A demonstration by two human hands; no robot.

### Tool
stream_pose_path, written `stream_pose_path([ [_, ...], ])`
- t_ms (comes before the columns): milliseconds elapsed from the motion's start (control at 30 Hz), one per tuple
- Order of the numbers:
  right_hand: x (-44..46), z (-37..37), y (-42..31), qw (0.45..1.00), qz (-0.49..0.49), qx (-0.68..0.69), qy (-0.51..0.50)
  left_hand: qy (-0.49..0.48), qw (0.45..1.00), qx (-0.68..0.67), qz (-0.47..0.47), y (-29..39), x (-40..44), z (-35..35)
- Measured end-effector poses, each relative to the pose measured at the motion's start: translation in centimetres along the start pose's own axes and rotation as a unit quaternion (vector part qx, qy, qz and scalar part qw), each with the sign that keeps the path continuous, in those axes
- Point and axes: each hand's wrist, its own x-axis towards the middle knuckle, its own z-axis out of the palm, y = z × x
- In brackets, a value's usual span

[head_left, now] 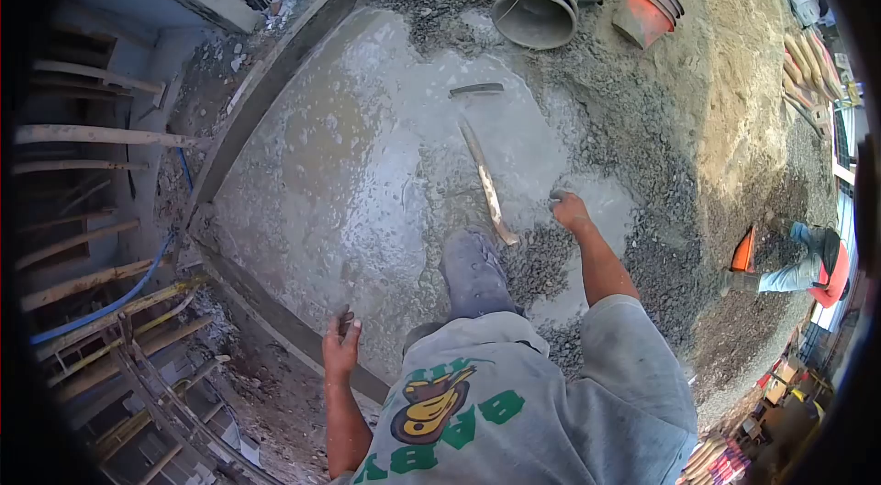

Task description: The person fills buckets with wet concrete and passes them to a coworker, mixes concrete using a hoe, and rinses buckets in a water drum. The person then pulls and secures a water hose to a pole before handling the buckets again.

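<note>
My left hand (341,344) hangs over the low concrete edge on the left, holding nothing, its fingers and thumb apart. Out in front, my right hand (571,210) is over the wet grey mix (385,145), its fingers curled together and grey with cement. Whether anything is inside those fingers is hidden. A hoe lies in the mix ahead of my leg, its worn wooden handle (484,175) slanting away from me. The hoe's dark blade (476,89) shows at the far end, partly sunk. Neither hand touches the hoe.
Stacked dark buckets (537,12) and orange-red buckets (644,10) stand at the back on a gravel and sand pile (661,127). Another person (812,267) is at the far right by an orange bucket (744,251). Wooden poles (101,134) and a blue hose (110,306) line the left.
</note>
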Motion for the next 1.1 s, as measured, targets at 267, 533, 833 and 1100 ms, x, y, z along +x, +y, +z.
stream_pose_path([
  [267,7.0,5.9,1.0,0.985,0.086,0.080,-0.126,-0.038,0.993,0.081,-0.075,15.9,17.4,2.1],
  [533,21.7,18.5,2.5,0.967,0.200,0.076,-0.138,-0.085,0.981,0.141,-0.101,17.2,27.1,9.3],
  [833,34.6,30.9,-4.4,0.979,0.195,0.012,0.061,-0.274,0.910,0.254,-0.179,1.1,29.5,13.8],
  [1100,32.7,22.4,-15.3,0.968,0.228,0.102,0.016,-0.268,0.946,0.119,-0.138,-2.1,38.7,2.4],
])
